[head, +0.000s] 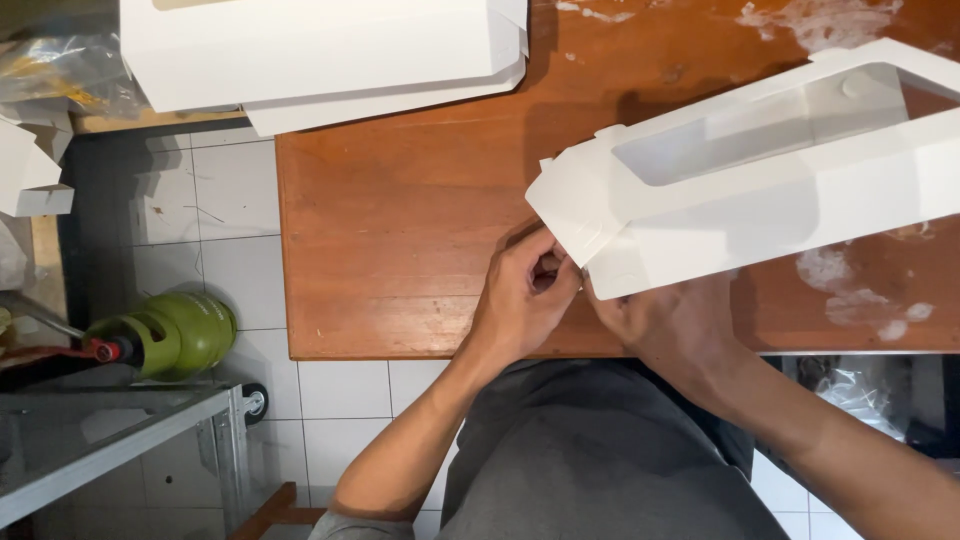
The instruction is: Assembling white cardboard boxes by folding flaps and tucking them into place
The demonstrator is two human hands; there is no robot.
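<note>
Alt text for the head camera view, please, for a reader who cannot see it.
Seen from above, a person's left hand and right hand pinch an end flap of a long white window box over a brown wooden table. Flat white boxes lie stacked at the table's far edge, and a green gas cylinder stands on the tiled floor.

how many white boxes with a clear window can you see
1 for sure: the windowed box on the wooden table, held at its near end by both hands. The flat white stack at top left shows a window edge too; more may be hidden there.
</note>
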